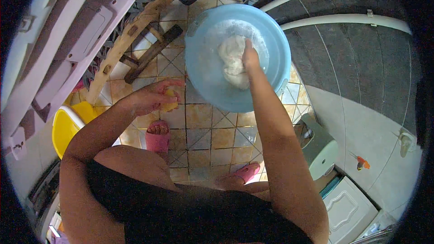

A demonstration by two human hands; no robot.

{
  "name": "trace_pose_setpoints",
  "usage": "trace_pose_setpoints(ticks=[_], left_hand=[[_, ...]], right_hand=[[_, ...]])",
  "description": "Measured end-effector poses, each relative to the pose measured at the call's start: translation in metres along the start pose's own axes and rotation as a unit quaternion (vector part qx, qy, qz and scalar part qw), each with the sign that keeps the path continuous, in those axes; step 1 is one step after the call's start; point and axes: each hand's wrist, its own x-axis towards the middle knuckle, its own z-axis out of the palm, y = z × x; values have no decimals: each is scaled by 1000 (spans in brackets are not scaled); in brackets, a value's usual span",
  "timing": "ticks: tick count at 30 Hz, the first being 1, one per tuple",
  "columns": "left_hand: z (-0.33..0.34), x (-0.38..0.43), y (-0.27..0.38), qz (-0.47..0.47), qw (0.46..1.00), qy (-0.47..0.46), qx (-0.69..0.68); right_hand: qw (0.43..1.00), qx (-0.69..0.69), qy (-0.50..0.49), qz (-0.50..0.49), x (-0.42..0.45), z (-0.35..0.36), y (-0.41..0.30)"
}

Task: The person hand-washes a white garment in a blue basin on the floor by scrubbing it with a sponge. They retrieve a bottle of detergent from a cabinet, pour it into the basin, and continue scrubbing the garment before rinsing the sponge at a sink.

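A round light-blue plastic basin (203, 88) stands on the tiled floor in front of me, with cloudy water in it. A bunched white cloth (234, 61) lies in the basin. My right hand (251, 56) grips the cloth along its right side; the thumb lies on top and the other fingers are mostly hidden. Left of the basin and apart from it, my left hand (156, 96) is curled around a yellow bar, apparently soap (170, 101). That hand hovers above the floor, over my pink slipper (158, 140).
A wooden stool or rack (130, 35) lies left of the basin. Behind my left forearm is a yellow plastic bin (64, 128). White pipes (339, 20) run along the dark wall at right. A pale green plastic stool (320, 156) and a white cabinet (349, 210) stand at lower right.
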Motion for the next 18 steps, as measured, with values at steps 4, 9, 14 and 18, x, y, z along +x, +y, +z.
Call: trace_pose_setpoints(ticks=[4,9,14,18], left_hand=[[2,-14,-4,-3,999,48,-17],[1,-6,2,-7,999,37,-10],[5,-7,8,7,1000,9,-19],[8,-11,6,-2,999,38,-13]], right_hand=[[923,-292,164,-187,-75,12,-40],[762,-599,-55,-241,-107,34,-43],[827,-540,-29,-154,-77,40,-36],[804,-506,-105,-294,-76,23,-26]])
